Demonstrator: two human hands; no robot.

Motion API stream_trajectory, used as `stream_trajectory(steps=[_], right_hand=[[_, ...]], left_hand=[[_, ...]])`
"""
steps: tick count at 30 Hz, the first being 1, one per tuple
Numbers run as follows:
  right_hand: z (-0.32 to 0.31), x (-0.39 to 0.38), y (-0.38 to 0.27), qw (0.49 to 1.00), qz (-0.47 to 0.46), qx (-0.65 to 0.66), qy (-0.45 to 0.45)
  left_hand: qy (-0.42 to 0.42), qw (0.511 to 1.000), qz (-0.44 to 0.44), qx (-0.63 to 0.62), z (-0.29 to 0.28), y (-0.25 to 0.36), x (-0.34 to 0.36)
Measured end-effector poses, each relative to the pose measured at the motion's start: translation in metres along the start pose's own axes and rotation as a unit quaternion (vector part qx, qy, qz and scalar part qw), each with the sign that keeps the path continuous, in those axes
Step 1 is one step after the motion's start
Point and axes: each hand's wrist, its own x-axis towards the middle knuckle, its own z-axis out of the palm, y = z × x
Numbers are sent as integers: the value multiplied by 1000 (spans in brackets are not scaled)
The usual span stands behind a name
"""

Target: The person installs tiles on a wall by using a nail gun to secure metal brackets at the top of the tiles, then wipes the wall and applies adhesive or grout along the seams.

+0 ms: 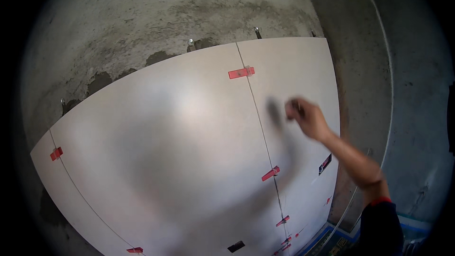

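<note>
My right hand (307,117) is raised in front of a large pale wall tile (303,76), right of a narrow seam. Its fingers are curled closed and a little blurred; a dark patch shows among them, and what they hold, if anything, I cannot make out. The hand's shadow falls on the tile just to its left. Closest on the seam are a red levelling wedge (241,72) near the top and another red wedge (271,173) lower down. My left hand is out of view.
More red wedges (283,221) line the seam below, and one wedge (56,153) sits on the left seam. Metal hooks (191,43) stand along the tiles' top edge, under rough concrete (142,14). A dark cutout (325,165) opens near my forearm; another cutout (236,246) lies lower.
</note>
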Motion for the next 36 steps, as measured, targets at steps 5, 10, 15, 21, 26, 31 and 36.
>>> stream_trajectory(steps=[5,10,15,21,26,31,36], right_hand=[[-18,137,-12,969,-183,-82,143],[-4,203,-25,936,-228,-187,191],[7,220,-24,901,-229,-326,173],[-2,215,-22,869,-287,-393,90],[-6,212,-26,840,-280,-460,70],[1,208,-27,878,-220,-422,51],[-5,206,-22,899,-223,-377,24]], left_hand=[[-4,1000,-1,8,7,-6,5],[0,1000,3,9,10,-12,5],[-4,1000,3,8,10,-17,3],[-10,1000,-1,-2,8,-19,4],[69,998,0,-4,24,-21,-5],[54,999,6,-6,14,-20,-3],[48,999,10,-8,11,-16,-4]])
